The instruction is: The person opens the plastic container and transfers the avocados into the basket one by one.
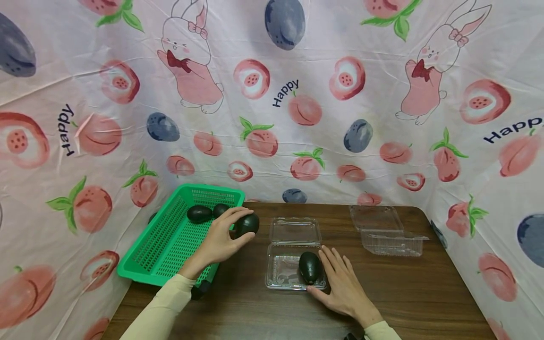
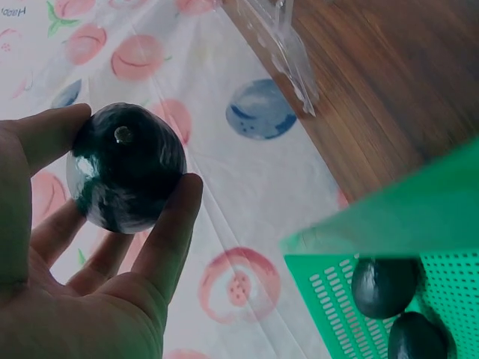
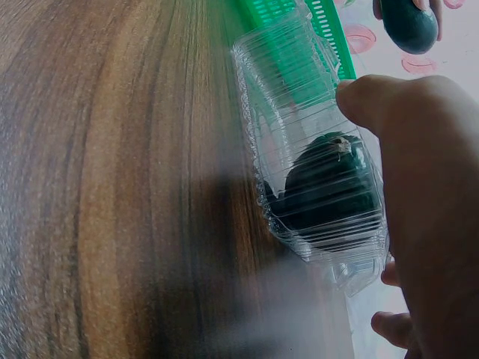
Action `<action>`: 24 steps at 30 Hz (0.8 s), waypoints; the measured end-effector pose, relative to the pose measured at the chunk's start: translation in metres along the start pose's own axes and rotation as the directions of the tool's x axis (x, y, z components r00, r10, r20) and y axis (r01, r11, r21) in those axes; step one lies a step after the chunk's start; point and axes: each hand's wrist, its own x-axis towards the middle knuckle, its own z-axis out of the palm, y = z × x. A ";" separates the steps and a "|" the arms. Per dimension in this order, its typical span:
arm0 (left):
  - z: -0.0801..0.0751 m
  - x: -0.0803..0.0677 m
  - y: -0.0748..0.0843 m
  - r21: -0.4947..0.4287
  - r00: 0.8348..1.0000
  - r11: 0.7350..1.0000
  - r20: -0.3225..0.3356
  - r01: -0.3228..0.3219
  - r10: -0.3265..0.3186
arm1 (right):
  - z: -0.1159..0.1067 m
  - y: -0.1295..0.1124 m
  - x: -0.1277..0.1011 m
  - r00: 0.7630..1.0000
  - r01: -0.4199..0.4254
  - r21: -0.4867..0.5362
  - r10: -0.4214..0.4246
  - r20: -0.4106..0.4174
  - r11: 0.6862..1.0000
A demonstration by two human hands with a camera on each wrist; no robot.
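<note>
A dark green avocado is pinched between the thumb and fingers of my left hand, above the table beside the green basket's right edge. In the left wrist view this avocado shows its stem end. My right hand rests along the right side of an open clear plastic clamshell box, thumb at its front edge, fingers at its side. Another avocado lies in the right part of that box; the right wrist view shows this avocado through the clear wall.
The green basket stands at the left with avocados near its back. A second open clear clamshell box sits at the back right of the wooden table. A fruit-printed cloth hangs behind and at both sides.
</note>
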 end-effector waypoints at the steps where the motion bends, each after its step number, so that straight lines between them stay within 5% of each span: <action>1: -0.002 0.000 -0.001 0.004 1.000 1.000 0.003 0.008 -0.008 | 0.000 0.000 0.000 1.000 -0.001 0.001 0.001 0.000 1.000; 13: -0.028 0.007 -0.019 0.035 0.999 0.998 0.002 0.044 -0.044 | -0.001 0.000 0.001 1.000 -0.009 0.010 0.009 0.007 1.000; 24: -0.043 0.009 -0.041 0.033 0.989 0.989 0.022 0.143 -0.144 | 0.000 0.001 0.001 1.000 -0.016 0.021 0.016 0.019 1.000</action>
